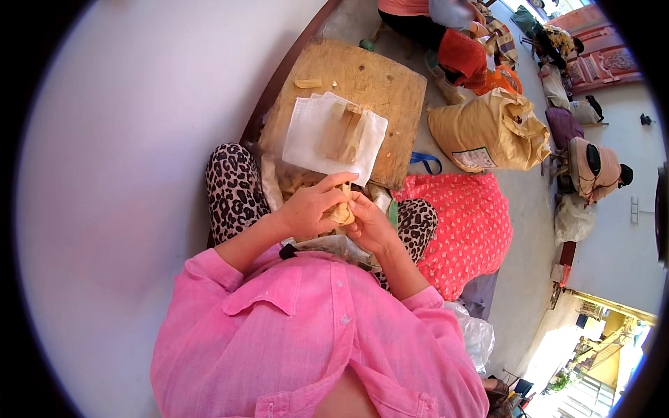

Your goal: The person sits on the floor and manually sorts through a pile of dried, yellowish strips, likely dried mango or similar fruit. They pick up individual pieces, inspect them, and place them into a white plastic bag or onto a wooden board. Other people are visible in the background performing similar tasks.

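Note:
My left hand [312, 208] and my right hand [370, 222] meet above my lap. Between their fingers they pinch a thin, pale-yellow folded piece [342, 213], whose material I cannot make out. Below and behind the hands, an open bag [269, 183] between my knees contains more yellowish pieces [299, 183], partly hidden by my left hand. Just beyond lies a stack of white cloths [303, 130] on a wooden board [397, 89]. Flat brownish strips [342, 133] rest on the cloths, apart from both hands.
A small yellowish piece [308, 83] lies on the board's far part. To the right are a large tan sack [481, 130], a blue strap [427, 161] and a red flowered cloth [465, 224]. A white wall [130, 157] rises at left. Other people [454, 31] sit farther off.

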Demonstrator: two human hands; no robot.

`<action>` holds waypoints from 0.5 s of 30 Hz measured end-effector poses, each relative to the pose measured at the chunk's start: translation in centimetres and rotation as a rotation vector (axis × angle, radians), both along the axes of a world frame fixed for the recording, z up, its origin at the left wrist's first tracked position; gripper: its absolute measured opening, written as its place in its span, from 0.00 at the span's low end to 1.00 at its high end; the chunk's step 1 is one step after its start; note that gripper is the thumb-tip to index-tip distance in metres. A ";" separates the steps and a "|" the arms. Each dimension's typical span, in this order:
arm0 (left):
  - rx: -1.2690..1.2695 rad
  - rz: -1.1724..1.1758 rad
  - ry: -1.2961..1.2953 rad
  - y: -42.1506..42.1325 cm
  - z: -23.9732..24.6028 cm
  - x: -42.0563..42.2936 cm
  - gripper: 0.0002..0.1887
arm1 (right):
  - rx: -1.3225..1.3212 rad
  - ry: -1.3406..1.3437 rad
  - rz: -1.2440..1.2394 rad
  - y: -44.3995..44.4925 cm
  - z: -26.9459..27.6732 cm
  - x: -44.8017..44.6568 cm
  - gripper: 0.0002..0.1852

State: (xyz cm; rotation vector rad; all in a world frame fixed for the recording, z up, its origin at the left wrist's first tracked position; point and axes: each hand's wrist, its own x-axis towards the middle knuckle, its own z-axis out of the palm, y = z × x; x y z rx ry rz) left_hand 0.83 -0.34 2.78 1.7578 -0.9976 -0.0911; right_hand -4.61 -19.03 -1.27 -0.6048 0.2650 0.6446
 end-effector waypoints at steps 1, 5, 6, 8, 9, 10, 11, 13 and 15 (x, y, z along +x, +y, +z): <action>0.029 -0.059 0.081 -0.1 -0.1 0.1 0.11 | -0.039 -0.006 0.002 0.0 0.4 0.2 0.15; 0.253 -0.090 0.325 -0.7 -1.5 0.6 0.08 | -0.182 -0.016 -0.089 0.3 1.1 -0.3 0.20; 0.267 -0.079 0.368 -0.6 -1.7 0.7 0.08 | -0.282 -0.024 -0.073 0.3 1.3 -0.5 0.20; 0.258 -0.019 0.392 -0.6 -2.4 0.5 0.09 | -0.428 -0.018 -0.030 0.6 1.6 -0.3 0.19; 0.288 0.027 0.373 -0.7 -2.8 0.2 0.09 | -0.470 0.002 -0.004 0.6 1.5 -0.3 0.19; 0.328 0.029 0.364 -0.8 -2.8 0.1 0.09 | -0.521 0.004 0.018 0.5 1.8 -0.4 0.20; 0.369 0.035 0.356 -0.9 -2.8 0.2 0.10 | -0.594 -0.047 0.047 0.4 1.9 -0.3 0.20; 0.401 0.027 0.342 -1.1 -2.8 0.0 0.11 | -0.741 -0.147 0.110 0.3 2.0 -0.4 0.21; 0.453 0.004 0.340 -1.6 -2.8 -0.1 0.11 | -1.051 -0.417 0.030 0.4 -1.3 -1.2 0.18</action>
